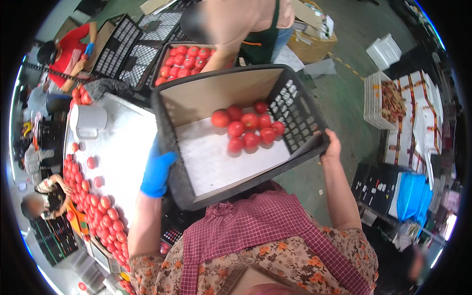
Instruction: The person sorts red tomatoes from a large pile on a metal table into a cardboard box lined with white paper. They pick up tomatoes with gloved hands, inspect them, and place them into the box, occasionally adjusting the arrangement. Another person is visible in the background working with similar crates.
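Between my hands is a black plastic crate, tilted, its inside lined with brown cardboard and a white sheet at the bottom. Several red tomatoes lie together in its right half. My left hand, in a blue glove, grips the crate's left end. Bare, my right hand clasps the rim at the right end, its fingers partly hidden behind the wall.
To the left, a white table bears a white plastic pitcher and many tomatoes. Beyond my crate, a co-worker reaches into a full tomato crate. White boxes and a white basket stand right.
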A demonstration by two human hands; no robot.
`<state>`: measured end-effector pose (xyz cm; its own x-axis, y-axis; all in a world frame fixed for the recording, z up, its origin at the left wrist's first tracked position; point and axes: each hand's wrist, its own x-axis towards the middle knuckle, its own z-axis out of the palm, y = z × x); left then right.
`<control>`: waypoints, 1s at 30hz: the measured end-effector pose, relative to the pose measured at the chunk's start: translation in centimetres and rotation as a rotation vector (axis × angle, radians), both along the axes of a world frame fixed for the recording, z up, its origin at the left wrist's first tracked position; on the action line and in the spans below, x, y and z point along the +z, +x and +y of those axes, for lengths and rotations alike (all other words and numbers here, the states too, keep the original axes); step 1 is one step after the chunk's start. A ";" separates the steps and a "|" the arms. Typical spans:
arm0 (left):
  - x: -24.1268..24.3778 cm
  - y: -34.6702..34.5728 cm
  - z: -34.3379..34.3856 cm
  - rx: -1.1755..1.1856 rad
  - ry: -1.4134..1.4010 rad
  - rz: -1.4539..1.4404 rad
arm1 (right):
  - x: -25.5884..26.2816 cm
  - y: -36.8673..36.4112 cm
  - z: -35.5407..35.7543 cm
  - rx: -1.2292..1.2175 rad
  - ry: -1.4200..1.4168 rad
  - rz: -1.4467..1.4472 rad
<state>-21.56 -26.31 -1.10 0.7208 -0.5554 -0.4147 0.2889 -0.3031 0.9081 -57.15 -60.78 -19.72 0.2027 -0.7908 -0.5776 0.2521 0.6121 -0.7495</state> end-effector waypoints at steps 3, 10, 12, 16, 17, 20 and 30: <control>-3.3 -1.2 -2.5 -0.015 -0.075 0.042 | 3.1 0.6 -3.6 -0.014 -0.079 0.056; -19.6 -7.8 -5.4 0.122 -0.200 0.174 | -1.5 0.0 -13.4 0.025 -0.037 0.120; -22.1 -10.4 -5.0 0.054 -0.201 0.182 | -3.6 0.1 -14.3 -0.100 -0.019 0.114; -22.2 -11.0 -6.2 0.012 -0.232 0.232 | -5.3 1.2 -16.1 -0.265 -0.082 0.218; -22.0 -10.4 -6.5 -0.029 -0.230 0.197 | -5.0 1.7 -16.8 -0.266 -0.112 0.208; -20.4 -9.0 -6.9 -0.132 -0.219 0.168 | -4.5 2.2 -19.1 -0.270 -0.234 0.217; -20.5 -5.5 0.8 -0.271 0.129 0.415 | -8.7 -3.6 -10.4 -0.264 -0.051 0.343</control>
<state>-27.08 -25.51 -21.63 0.3179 -0.6248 -0.7131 0.5127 -0.5194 0.6836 -60.71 -71.20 -28.42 -0.2071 -0.8188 -0.5354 0.1257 0.5205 -0.8446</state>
